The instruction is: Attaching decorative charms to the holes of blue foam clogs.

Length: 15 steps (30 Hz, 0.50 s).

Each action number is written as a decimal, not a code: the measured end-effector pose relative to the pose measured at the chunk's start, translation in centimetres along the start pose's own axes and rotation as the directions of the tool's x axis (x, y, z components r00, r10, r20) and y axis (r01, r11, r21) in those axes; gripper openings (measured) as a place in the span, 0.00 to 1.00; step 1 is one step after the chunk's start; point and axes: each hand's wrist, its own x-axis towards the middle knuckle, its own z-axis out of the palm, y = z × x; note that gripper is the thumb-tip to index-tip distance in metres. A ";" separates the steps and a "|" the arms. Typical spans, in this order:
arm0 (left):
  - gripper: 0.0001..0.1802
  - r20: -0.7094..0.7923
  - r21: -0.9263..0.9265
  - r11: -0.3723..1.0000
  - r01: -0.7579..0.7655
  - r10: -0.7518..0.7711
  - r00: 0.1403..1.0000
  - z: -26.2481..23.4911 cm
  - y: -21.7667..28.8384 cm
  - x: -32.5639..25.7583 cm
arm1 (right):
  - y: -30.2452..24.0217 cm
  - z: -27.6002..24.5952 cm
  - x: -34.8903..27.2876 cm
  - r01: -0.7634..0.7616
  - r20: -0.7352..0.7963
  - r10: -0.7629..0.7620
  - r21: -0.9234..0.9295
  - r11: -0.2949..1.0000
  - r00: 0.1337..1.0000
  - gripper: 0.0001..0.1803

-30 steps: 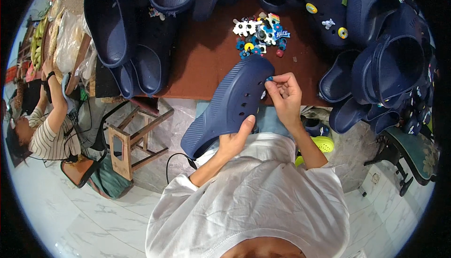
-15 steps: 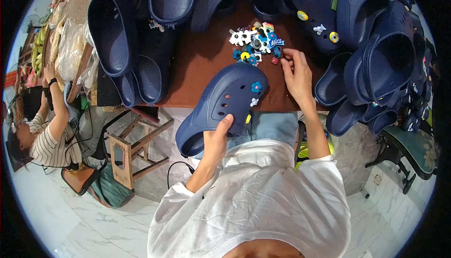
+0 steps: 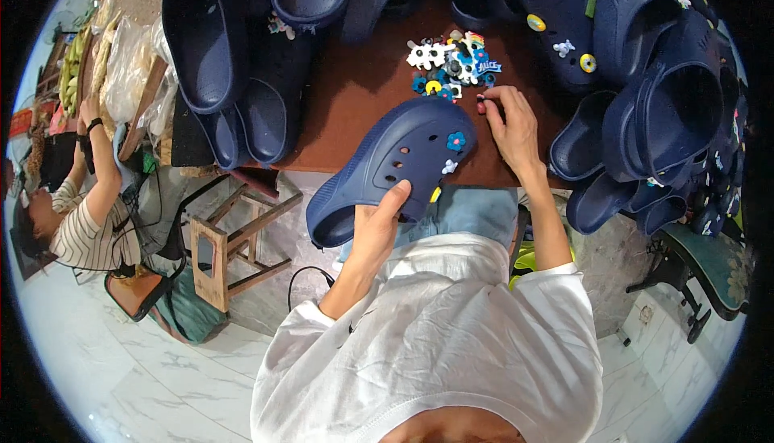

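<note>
My left hand (image 3: 377, 224) grips a navy blue clog (image 3: 375, 157) by its side, the thumb on top near the vent holes and the other fingers hidden. The clog's toe points away and to the right. Fixed in it are a blue flower charm (image 3: 456, 141), a small white charm (image 3: 450, 166) and a yellow charm (image 3: 435, 194). Just right of the toe, my right hand (image 3: 514, 130) is closed, its fingertips pinching a small red shoe charm (image 3: 481, 106). Beyond the toe lies a pile of mixed charms (image 3: 459, 60), with white, blue, black and yellow pieces.
Navy clogs (image 3: 205, 36) crowd the left and far side of the brown tabletop (image 3: 330, 124). More clogs (image 3: 669, 112), some with charms, are heaped on the right. A wooden stool (image 3: 211, 262) stands below left. Another person (image 3: 93, 217) in a striped shirt is at the far left.
My right fingertips have closed on the small red charm beside the pile. The held clog has shifted slightly right and away, and the whole view has moved a little.
</note>
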 end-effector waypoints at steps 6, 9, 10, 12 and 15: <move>0.27 0.044 -0.096 0.995 0.015 -0.011 0.999 0.0 -0.2 0.1 | -0.1 -0.2 0.3 0.133 0.049 -0.129 -0.104 0.986 0.990 0.09; 0.26 0.023 -0.173 0.984 0.049 -0.046 0.999 0.1 -0.1 0.3 | -0.3 -0.6 0.3 0.134 0.104 -0.122 -0.114 0.984 0.987 0.08; 0.26 0.014 -0.190 0.980 0.057 -0.056 0.998 0.1 0.0 0.3 | -0.3 -0.8 0.3 0.132 0.105 -0.120 -0.114 0.985 0.987 0.08; 0.25 0.003 -0.210 0.976 0.063 -0.064 0.998 0.1 0.0 0.4 | -0.3 -1.0 0.4 0.150 0.131 -0.142 -0.053 0.987 0.981 0.08; 0.25 -0.005 -0.214 0.975 0.052 -0.054 0.999 0.0 0.0 0.5 | -0.1 -1.3 0.6 0.105 0.176 -0.095 -0.049 0.993 0.980 0.09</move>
